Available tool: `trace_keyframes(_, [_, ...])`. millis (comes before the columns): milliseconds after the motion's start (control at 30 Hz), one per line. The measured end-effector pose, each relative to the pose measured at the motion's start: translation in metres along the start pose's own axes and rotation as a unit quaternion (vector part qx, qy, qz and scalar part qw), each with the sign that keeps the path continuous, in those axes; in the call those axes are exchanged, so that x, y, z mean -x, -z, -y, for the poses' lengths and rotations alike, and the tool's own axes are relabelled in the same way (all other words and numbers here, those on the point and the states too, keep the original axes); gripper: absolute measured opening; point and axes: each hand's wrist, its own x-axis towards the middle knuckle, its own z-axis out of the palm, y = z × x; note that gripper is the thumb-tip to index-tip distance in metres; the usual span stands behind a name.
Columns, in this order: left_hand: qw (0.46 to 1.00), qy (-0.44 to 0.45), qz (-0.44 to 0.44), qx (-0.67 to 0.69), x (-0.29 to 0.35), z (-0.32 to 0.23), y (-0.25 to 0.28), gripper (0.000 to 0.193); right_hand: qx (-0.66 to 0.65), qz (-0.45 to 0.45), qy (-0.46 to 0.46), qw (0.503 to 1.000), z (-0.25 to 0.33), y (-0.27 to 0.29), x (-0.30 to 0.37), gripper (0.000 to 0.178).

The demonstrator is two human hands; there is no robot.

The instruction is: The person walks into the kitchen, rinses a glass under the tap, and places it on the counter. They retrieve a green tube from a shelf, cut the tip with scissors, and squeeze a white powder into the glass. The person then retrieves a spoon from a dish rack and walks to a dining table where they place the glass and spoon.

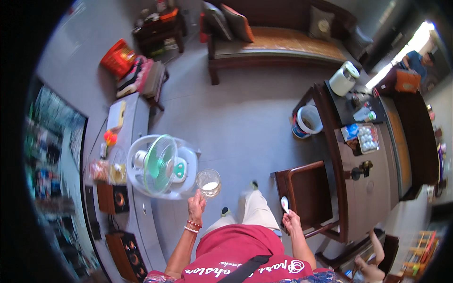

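My left hand (pixel 196 205) is closed on the handle of a clear glass mug (pixel 208 183) with something white in its bottom. Two bead bracelets circle that wrist. In my right hand (pixel 291 220) is a white spoon (pixel 284 204), gripped by its handle with the bowl pointing away from me. Just left of the mug stands a white and green electric fan (pixel 160 162). Near the spoon is a dark wooden chair (pixel 309 193).
At the right, a wooden table (pixel 373 203) bears a white canister (pixel 343 79) and a tray of eggs (pixel 368 139). A white bucket (pixel 309 120) stands beside it. Speakers (pixel 113 198) line the left cabinet. A wooden bench (pixel 283 45) is far ahead. Another person (pixel 415 63) is at far right.
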Motion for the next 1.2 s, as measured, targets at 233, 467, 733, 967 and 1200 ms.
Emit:
trace_keyframes(233, [0.993, -0.061, 0.053, -0.081, -0.162, -0.044, -0.105, 0.047, -0.168, 0.085, -0.034, 0.982, 0.087, -0.100, -0.066, 0.033])
trace_keyframes(467, [0.979, -0.076, 0.151, -0.115, -0.295, -0.114, -0.217, 0.048, -0.129, 0.102, 0.021, 0.986, 0.261, -0.233, -0.111, 0.030])
trace_keyframes(733, [0.960, -0.005, 0.253, -0.120, -0.448, -0.185, -0.356, 0.047, -0.086, -0.059, 0.086, 0.991, 0.350, -0.292, -0.200, 0.024])
trace_keyframes(967, [0.839, 0.048, 0.498, -0.215, -0.572, -0.256, -0.482, 0.042, -0.132, -0.277, 0.013, 0.952, 0.354, -0.319, -0.231, 0.018])
trace_keyframes(1200, [0.627, -0.023, 0.706, -0.327, -0.623, -0.247, -0.674, 0.042, -0.175, -0.381, -0.036, 0.907, 0.314, -0.357, -0.240, 0.021])
